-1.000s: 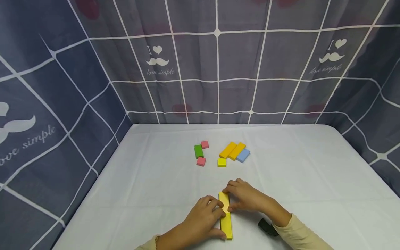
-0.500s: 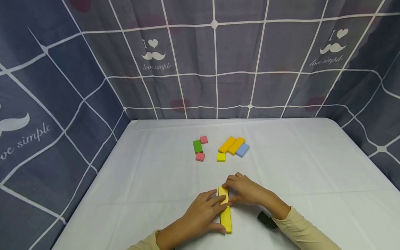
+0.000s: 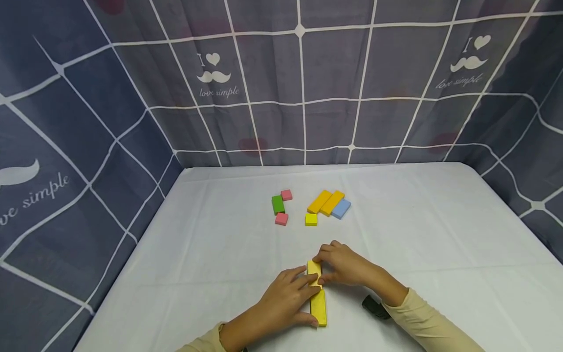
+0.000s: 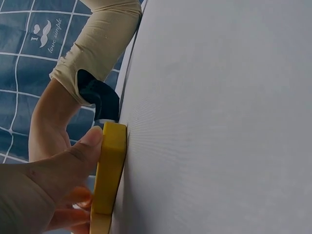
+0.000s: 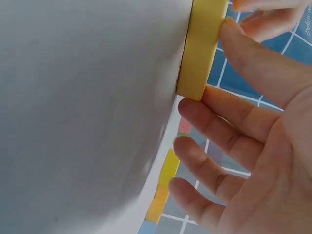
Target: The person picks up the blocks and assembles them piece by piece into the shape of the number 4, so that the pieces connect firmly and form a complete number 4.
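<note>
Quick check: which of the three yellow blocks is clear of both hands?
The short yellow block, out by the orange blocks. The far long yellow block and near long yellow block lie end to end, touched by left hand and right hand.

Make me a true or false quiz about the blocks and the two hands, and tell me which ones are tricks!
1. The nearer long yellow block and the farther long yellow block lie end to end. True.
2. The blue block lies beside an orange block. True.
3. The right hand holds the blue block. False: it holds the farther long yellow block.
4. There are three orange blocks. False: there are two.
5. A pink block lies by each end of the green block. True.
6. The left hand touches no block. False: it touches the nearer long yellow block.
</note>
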The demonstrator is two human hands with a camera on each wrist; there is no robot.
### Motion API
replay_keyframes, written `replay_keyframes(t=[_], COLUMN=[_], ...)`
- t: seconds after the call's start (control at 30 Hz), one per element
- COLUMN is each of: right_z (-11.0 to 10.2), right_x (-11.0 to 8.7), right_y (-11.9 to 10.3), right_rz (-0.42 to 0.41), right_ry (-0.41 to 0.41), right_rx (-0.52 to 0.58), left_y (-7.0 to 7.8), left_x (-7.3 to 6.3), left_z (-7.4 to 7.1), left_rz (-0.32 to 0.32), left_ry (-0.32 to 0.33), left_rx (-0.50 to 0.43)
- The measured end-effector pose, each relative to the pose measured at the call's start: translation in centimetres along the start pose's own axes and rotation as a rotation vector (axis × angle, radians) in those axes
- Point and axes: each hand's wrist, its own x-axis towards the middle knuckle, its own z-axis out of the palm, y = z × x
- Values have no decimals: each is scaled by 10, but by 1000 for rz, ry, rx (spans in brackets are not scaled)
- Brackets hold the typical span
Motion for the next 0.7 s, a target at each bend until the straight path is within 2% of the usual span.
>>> replay_keyframes(t=[0.17, 0.37, 0.7], right_z=[1, -1, -2], right_x=[1, 3, 3], right_y=[0, 0, 1], right_rz=[3, 32, 31], right_ry=[22, -4, -16], right_rx=[-18, 13, 43], left_y=[-1, -1, -3], left_x=[0, 1, 1], left_z=[-1, -2, -2], left_rz=[36, 48, 61], left_ry=[10, 7, 19], left_rx=[0, 2, -2])
